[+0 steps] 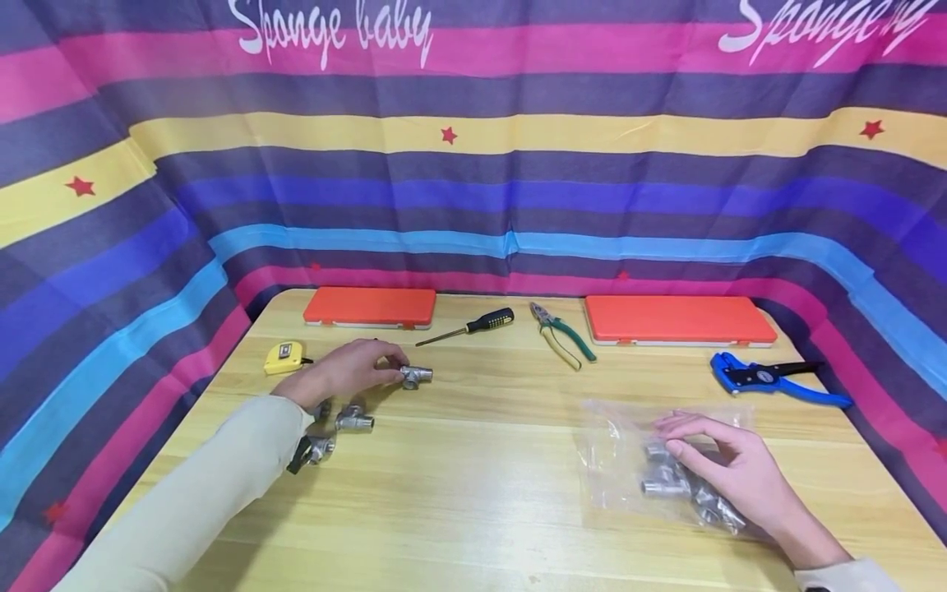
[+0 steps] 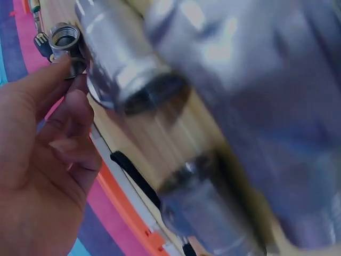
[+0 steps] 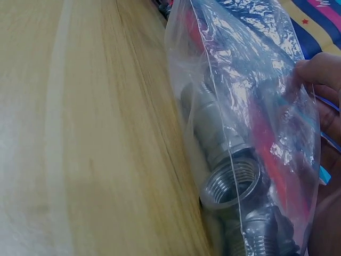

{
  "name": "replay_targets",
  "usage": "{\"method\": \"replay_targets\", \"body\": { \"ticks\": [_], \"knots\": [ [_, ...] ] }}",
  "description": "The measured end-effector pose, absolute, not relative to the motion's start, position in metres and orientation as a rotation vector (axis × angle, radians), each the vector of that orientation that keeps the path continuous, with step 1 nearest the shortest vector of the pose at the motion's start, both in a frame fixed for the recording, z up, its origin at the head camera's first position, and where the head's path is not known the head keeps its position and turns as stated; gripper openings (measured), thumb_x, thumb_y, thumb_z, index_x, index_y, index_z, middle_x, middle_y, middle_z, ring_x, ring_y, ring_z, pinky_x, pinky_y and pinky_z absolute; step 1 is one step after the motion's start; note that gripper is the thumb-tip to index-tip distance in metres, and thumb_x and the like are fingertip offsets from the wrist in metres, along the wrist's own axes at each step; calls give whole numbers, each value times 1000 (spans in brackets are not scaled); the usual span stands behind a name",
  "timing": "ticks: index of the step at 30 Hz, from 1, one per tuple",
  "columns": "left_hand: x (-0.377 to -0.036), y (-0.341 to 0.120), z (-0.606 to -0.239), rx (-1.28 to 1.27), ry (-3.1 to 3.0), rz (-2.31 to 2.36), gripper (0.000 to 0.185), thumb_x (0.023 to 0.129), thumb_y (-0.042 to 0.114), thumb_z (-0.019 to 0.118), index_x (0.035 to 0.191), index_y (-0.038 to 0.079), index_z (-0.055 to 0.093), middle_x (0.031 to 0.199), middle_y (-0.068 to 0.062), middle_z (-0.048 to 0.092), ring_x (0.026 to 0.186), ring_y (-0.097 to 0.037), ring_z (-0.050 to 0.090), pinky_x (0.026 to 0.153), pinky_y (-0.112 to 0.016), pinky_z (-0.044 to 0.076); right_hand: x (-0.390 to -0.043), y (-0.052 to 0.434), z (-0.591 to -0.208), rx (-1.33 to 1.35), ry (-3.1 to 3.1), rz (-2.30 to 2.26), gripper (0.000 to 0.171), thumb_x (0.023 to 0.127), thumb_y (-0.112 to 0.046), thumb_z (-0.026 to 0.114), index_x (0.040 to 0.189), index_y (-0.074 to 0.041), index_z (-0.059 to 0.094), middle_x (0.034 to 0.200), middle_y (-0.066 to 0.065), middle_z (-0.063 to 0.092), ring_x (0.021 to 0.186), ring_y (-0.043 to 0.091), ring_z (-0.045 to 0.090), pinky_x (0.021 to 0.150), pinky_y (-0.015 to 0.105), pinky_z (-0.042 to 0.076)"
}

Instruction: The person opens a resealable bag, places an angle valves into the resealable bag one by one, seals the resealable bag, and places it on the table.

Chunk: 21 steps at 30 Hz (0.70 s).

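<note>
My left hand reaches across the wooden table and pinches a small metal tee fitting at its fingertips. In the left wrist view the fingers touch that fitting. Two more metal fittings lie under my left forearm, blurred and close in the left wrist view. My right hand rests with relaxed fingers on a clear plastic bag holding several threaded fittings. The bag lies flat on the table.
Two orange cases lie along the back edge. Between them are a screwdriver and green-handled pliers. A blue wire stripper lies at the right, a yellow tape measure at the left. Striped cloth walls surround the table.
</note>
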<state>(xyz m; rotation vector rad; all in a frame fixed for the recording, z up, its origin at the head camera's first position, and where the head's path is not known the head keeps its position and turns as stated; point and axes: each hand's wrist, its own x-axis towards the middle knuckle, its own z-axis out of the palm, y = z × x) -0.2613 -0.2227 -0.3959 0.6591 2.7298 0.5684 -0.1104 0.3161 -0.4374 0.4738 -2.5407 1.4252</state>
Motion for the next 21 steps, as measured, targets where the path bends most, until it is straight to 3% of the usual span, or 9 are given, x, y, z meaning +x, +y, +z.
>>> {"method": "replay_targets", "body": {
  "ticks": [6,13,17,21],
  "knots": [
    [-251,-197,-399,787,2650,735,22,105,30,75,125,22,78,115,8,80,92,-13,64,83,-35,56,-110,316,-440,556,-2489,1432,25,98,11,72,113,-7,79,122,-2,80,126,-2,64,107,6,45],
    [-212,-107,-401,974,2448,863,23,103,37,77,124,29,78,104,17,77,61,-5,48,57,-21,44,-110,316,-438,556,-2485,1420,25,98,11,72,112,-8,80,124,-4,79,123,-2,67,103,8,50],
    [-194,-51,-409,1167,2407,811,21,103,34,77,123,28,79,108,22,78,60,0,48,58,-17,43,-109,316,-438,553,-2491,1423,25,99,11,71,112,-7,80,124,-4,79,123,-3,66,102,9,51],
    [-188,-4,-417,1344,2441,679,23,105,37,75,124,26,79,111,20,80,77,9,58,73,-13,48,-109,314,-437,537,-2502,1434,23,99,9,72,113,-7,80,124,-4,79,125,-3,65,101,9,51]
  ]
}}
